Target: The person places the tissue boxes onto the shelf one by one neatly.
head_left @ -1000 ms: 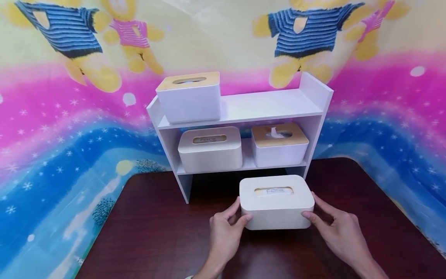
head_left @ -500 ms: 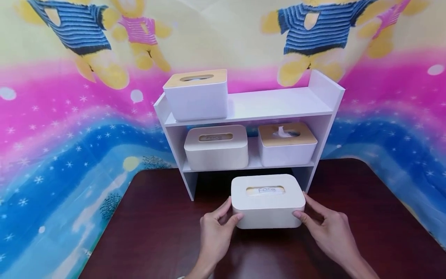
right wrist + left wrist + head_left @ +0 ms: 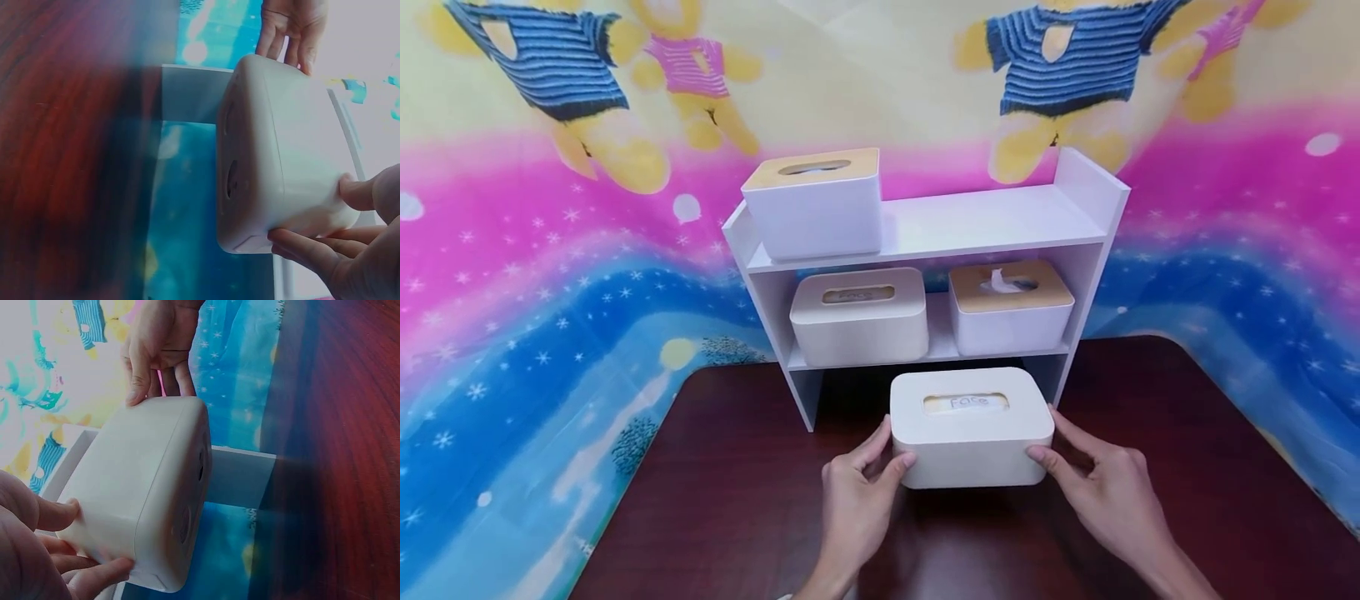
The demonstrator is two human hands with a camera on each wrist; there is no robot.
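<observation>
A cream tissue box (image 3: 972,462) with a slot in its lid, showing a pack lettered "Face", is held between both hands in front of the shelf. My left hand (image 3: 857,508) grips its left end, thumb on the near face and fingers round the side. At the opposite end my right hand (image 3: 1108,492) grips it the same way. In the left wrist view, the box's underside (image 3: 181,525) shows round marks and faces the table with a gap below. The right wrist view has the right thumb pressed on the box's near side (image 3: 312,156).
Behind the box stands a white two-tier shelf (image 3: 992,223). Its top holds a white tissue box with a wooden lid (image 3: 814,221). On the lower tier are another cream tissue box (image 3: 861,333) and a wood-lidded one (image 3: 1011,327) with tissue sticking out. The dark table (image 3: 730,500) lies beneath.
Both hands have carried the cream tissue box left and slightly up, with their grip unchanged. The head view has shifted a little. The boxes on the shelf stay in their places.
</observation>
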